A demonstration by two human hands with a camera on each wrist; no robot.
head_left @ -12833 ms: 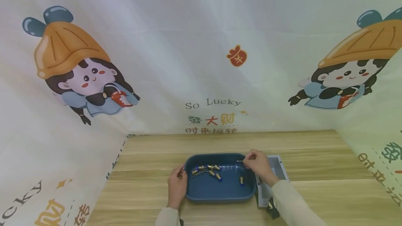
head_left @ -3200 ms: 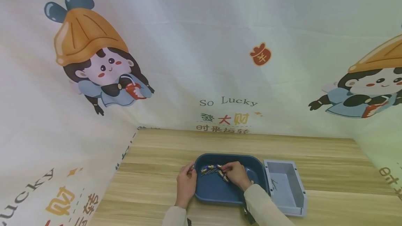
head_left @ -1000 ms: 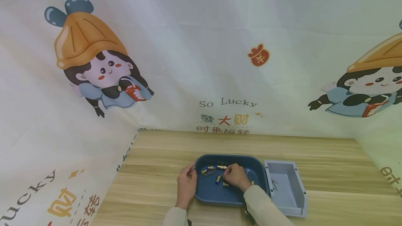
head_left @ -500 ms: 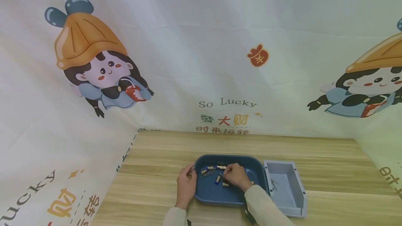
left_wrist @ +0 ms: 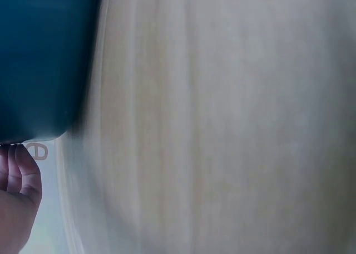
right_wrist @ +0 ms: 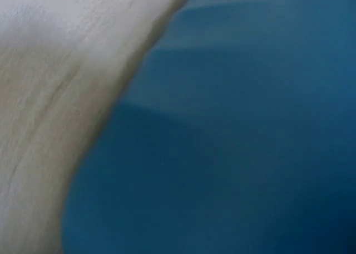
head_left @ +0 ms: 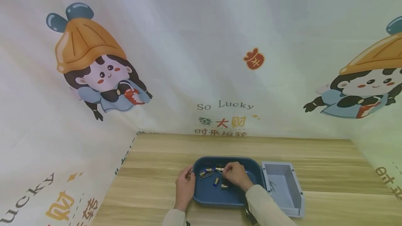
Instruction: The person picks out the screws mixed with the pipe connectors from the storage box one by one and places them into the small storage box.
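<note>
From my head, I look down at the blue tray [head_left: 215, 197], which sits on the wood-grained counter [head_left: 326, 170]. My left hand [head_left: 185, 187] grips the tray's left rim, thumb and fingers bent at the edge. My right hand [head_left: 237, 176] reaches over the tray's right part, fingers curled, tips lowered near the middle of its far half; I cannot tell whether they pinch anything, as my own knuckles cover the spot. Gold-and-blue fittings [head_left: 216, 181] lie about the tray: a few in a loose row along its far left part, one near its middle and one just below my right fingertips. Some thin pins [head_left: 206, 175] lie together in the tray's far left part, close to that row. Just beside the tray's right wall stands the grey bin [head_left: 284, 180], with more pins [head_left: 272, 186] inside, on the side nearest the tray. Well behind the tray hangs a pale cloth [head_left: 176, 44] reading "So Lucky".

From my left wrist, my bent fingers meet the tray's edge, and the counter stretches away beside it, blurred.

From my right wrist, the tray's blue fills most of the view, with a blurred pale surface [right_wrist: 50, 126] beside it that I cannot identify.
</note>
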